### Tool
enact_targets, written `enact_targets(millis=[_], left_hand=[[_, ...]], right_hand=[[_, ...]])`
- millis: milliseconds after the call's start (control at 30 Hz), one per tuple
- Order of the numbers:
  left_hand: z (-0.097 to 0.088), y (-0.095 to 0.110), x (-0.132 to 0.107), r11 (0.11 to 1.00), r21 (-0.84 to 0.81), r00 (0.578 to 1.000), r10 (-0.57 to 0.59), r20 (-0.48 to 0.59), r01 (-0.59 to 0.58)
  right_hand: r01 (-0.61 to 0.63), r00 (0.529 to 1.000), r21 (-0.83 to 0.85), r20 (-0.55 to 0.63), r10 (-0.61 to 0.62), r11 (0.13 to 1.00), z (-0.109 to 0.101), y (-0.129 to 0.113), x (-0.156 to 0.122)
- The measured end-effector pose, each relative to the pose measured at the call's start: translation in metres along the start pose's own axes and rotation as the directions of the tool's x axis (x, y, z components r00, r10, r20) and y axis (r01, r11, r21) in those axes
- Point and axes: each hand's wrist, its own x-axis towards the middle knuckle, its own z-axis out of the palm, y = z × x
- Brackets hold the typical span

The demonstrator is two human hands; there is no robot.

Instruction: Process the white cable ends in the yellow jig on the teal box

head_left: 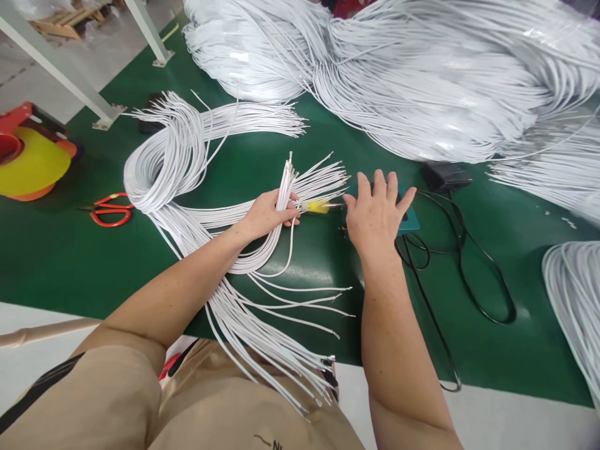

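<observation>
My left hand [268, 214] is closed around a bundle of thin white cables [285, 187] whose stripped ends point up and away. The bundle's tails [262, 337] trail back over the table's near edge onto my lap. A yellow-handled tool [317, 206] lies on the green table [65, 256] just right of my left thumb. My right hand [375, 212] is flat with fingers spread, resting on a small teal device [409, 219] with a dark top. Its fingertips are close to the tool's metal tip.
Large heaps of white cable [422, 75] fill the far side, with a looped bundle [159, 162] at left and another coil [572, 294] at right. Red scissors [110, 209] lie at left. Black cords [469, 275] run from a black adapter [445, 176]. A yellow and orange reel [28, 162] sits far left.
</observation>
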Motion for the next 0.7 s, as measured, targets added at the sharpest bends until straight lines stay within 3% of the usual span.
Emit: enact_targets(millis=[167, 267, 300, 367, 433, 467, 567, 700], left_hand=[[-0.005, 0.003, -0.003, 0.998, -0.055, 0.999, 0.034, 0.011, -0.033], [-0.008, 0.0, -0.003, 0.991, -0.097, 0.995, 0.093, 0.047, -0.088], [-0.009, -0.001, -0.003, 0.989, -0.102, 0.992, 0.109, 0.059, -0.102], [-0.011, -0.003, -0.003, 0.987, -0.121, 0.991, 0.116, 0.069, -0.107], [-0.011, -0.002, -0.004, 0.985, -0.147, 0.991, 0.1, 0.092, -0.086], [-0.011, -0.001, -0.004, 0.985, -0.158, 0.99, 0.092, 0.11, -0.074], [-0.011, 0.002, -0.005, 0.985, -0.164, 0.988, 0.067, 0.137, -0.044], [-0.01, 0.003, -0.005, 0.974, -0.224, 0.996, 0.006, 0.087, 0.013]], right_hand=[[-0.003, 0.999, 0.087, -0.037, 0.006, 0.996, -0.009, -0.004, 0.0], [0.173, 0.985, 0.327, -0.051, -0.166, 0.929, -0.023, -0.02, -0.005], [0.273, 0.959, 0.418, -0.046, -0.28, 0.866, -0.029, -0.029, -0.009], [0.474, 0.832, 0.545, -0.021, -0.554, 0.691, -0.037, -0.048, -0.016], [0.587, 0.699, 0.563, 0.008, -0.715, 0.581, -0.041, -0.065, -0.025], [0.618, 0.659, 0.55, 0.028, -0.752, 0.562, -0.041, -0.073, -0.029], [0.608, 0.625, 0.544, 0.122, -0.771, 0.579, -0.037, -0.088, -0.04], [0.402, 0.602, 0.65, 0.344, -0.721, 0.646, -0.035, -0.095, -0.052]])
